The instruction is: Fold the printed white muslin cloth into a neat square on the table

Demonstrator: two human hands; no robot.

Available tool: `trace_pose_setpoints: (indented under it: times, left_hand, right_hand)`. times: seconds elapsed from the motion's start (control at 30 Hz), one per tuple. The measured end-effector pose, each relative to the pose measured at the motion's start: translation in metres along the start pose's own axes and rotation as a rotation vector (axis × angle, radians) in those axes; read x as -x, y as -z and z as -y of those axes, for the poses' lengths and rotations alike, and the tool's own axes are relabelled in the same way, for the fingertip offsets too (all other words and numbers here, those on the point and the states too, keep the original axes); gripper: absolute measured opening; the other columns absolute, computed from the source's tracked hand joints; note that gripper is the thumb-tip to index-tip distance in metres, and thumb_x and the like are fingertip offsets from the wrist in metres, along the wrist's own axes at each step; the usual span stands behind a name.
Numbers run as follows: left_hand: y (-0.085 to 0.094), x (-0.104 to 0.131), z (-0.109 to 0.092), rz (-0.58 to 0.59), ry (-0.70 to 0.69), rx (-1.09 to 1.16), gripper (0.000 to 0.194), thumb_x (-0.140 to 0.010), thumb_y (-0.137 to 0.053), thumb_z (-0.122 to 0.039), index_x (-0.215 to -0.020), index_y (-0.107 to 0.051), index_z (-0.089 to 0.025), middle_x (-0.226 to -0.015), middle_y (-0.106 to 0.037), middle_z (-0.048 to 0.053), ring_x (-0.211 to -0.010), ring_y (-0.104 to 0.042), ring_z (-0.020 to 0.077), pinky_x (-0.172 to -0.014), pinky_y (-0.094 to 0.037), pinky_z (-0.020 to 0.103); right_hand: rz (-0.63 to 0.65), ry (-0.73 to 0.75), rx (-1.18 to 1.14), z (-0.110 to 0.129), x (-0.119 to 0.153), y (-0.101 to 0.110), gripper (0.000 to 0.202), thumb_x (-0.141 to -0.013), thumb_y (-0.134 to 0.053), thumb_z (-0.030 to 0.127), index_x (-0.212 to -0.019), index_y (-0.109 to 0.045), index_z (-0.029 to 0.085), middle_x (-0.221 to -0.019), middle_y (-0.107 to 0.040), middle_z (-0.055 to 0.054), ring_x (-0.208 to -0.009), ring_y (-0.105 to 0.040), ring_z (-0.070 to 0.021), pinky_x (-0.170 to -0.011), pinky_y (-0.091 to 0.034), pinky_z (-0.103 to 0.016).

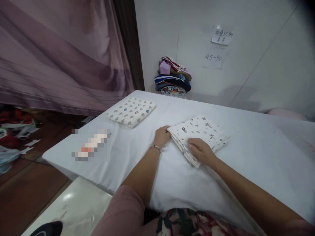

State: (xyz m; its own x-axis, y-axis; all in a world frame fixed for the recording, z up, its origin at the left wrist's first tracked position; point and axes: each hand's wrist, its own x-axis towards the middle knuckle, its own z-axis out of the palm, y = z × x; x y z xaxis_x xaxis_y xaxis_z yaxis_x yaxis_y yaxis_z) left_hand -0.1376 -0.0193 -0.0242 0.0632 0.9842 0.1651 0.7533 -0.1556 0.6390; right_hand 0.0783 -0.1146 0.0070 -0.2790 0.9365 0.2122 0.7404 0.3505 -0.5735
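A folded white cloth with small dark plant prints [197,129] lies in several layers on the white-covered table [258,157]. My left hand [162,136] grips its left corner, the fingers partly hidden at the cloth's edge. Across the near part of the same cloth rests my right hand [200,150], palm down, with the fingers stretched over the top layer. Farther left on the table lies a second folded white cloth with grey, red and blue prints [133,112], touched by neither hand.
A pixelated object [92,146] lies near the table's left edge. Behind the far edge, a pile of folded clothes [173,78] stands by the wall. A pink curtain [61,55] hangs at the left. A pale surface [81,203] stands below the table's left corner.
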Motion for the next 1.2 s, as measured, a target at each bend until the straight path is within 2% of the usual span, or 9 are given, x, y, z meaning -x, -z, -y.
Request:
trace_pose_setpoints:
  times: [0.1, 0.2, 0.43, 0.5, 0.6, 0.7, 0.9, 1.0, 1.2]
  left_hand:
    - [-0.002, -0.001, 0.001, -0.002, 0.006, 0.059, 0.046, -0.075, -0.049, -0.015, -0.12, -0.055, -0.023, -0.119, -0.06, 0.001, -0.109, -0.053, 0.0176, -0.097, -0.036, 0.028]
    - [0.0, 0.003, -0.003, -0.032, -0.004, 0.091, 0.049, -0.073, -0.05, -0.014, -0.122, -0.052, -0.02, -0.121, -0.057, 0.003, -0.111, -0.051, 0.0181, -0.097, -0.037, 0.028]
    - [0.019, 0.037, -0.024, -0.205, 0.152, 0.092, 0.018, -0.077, -0.05, -0.026, -0.091, -0.058, -0.018, -0.097, -0.062, 0.006, -0.088, -0.057, 0.018, -0.075, -0.044, 0.029]
    - [0.019, 0.05, -0.029, -0.164, 0.166, 0.14, 0.015, -0.079, -0.049, -0.03, -0.081, -0.058, -0.018, -0.084, -0.063, 0.004, -0.078, -0.058, 0.0165, -0.069, -0.043, 0.027]
    - [0.009, 0.066, -0.037, 0.01, 0.179, 0.253, 0.023, -0.079, -0.051, -0.038, -0.069, -0.057, -0.018, -0.067, -0.062, 0.001, -0.065, -0.058, 0.0142, -0.061, -0.043, 0.025]
    - [-0.004, 0.076, -0.045, 0.092, 0.233, 0.374, 0.024, -0.077, -0.056, -0.04, -0.074, -0.057, -0.017, -0.068, -0.063, 0.001, -0.059, -0.058, 0.012, -0.056, -0.044, 0.022]
    - [-0.011, 0.085, -0.062, 0.132, 0.417, 0.572, 0.032, -0.074, -0.063, -0.04, -0.091, -0.047, -0.017, -0.076, -0.064, 0.002, -0.051, -0.058, 0.0099, -0.045, -0.042, 0.019]
    - [-0.012, 0.087, -0.067, 0.135, 0.441, 0.585, 0.03, -0.074, -0.063, -0.033, -0.092, -0.045, -0.018, -0.072, -0.062, 0.001, -0.048, -0.056, 0.0093, -0.042, -0.041, 0.018]
    - [-0.016, 0.087, -0.066, 0.109, 0.428, 0.62, 0.023, -0.074, -0.062, -0.024, -0.086, -0.044, -0.018, -0.068, -0.058, -0.003, -0.045, -0.053, 0.0076, -0.042, -0.039, 0.018]
  right_hand:
    - [-0.026, 0.014, 0.072, 0.014, 0.014, 0.001, 0.03, -0.085, -0.045, 0.044, -0.096, -0.064, 0.023, -0.099, -0.063, -0.006, -0.096, -0.055, -0.0208, -0.086, -0.042, -0.034]
    - [-0.002, -0.013, 0.168, 0.02, 0.021, 0.0, 0.03, -0.083, -0.048, 0.046, -0.093, -0.063, 0.022, -0.089, -0.061, -0.005, -0.086, -0.054, -0.0202, -0.077, -0.041, -0.032]
    - [0.105, -0.13, 0.15, 0.018, 0.015, 0.003, 0.027, -0.083, -0.047, 0.044, -0.089, -0.063, 0.023, -0.085, -0.061, -0.002, -0.075, -0.055, -0.0158, -0.066, -0.038, -0.025]
    - [0.122, -0.123, 0.173, 0.018, 0.015, 0.004, 0.026, -0.084, -0.045, 0.041, -0.089, -0.063, 0.023, -0.086, -0.061, -0.002, -0.076, -0.055, -0.0153, -0.065, -0.037, -0.025]
    - [0.143, -0.089, 0.23, 0.018, 0.015, 0.005, 0.025, -0.085, -0.043, 0.036, -0.089, -0.064, 0.023, -0.088, -0.062, -0.003, -0.079, -0.055, -0.016, -0.064, -0.036, -0.024]
    - [0.124, -0.07, 0.195, 0.015, 0.014, 0.006, 0.025, -0.085, -0.041, 0.032, -0.084, -0.064, 0.022, -0.086, -0.063, -0.003, -0.079, -0.056, -0.0161, -0.065, -0.037, -0.024]
    - [0.0, -0.092, 0.055, 0.009, 0.017, 0.003, 0.026, -0.084, -0.041, 0.033, -0.092, -0.064, 0.023, -0.087, -0.065, -0.002, -0.079, -0.057, -0.0168, -0.067, -0.04, -0.025]
    - [0.012, -0.062, 0.102, 0.011, 0.022, 0.002, 0.027, -0.083, -0.045, 0.036, -0.101, -0.061, 0.023, -0.091, -0.063, -0.003, -0.08, -0.056, -0.0169, -0.067, -0.039, -0.025]
    - [0.096, 0.016, 0.191, 0.017, 0.028, 0.008, 0.02, -0.084, -0.045, 0.032, -0.091, -0.062, 0.022, -0.088, -0.06, -0.003, -0.085, -0.054, -0.0164, -0.067, -0.037, -0.024]
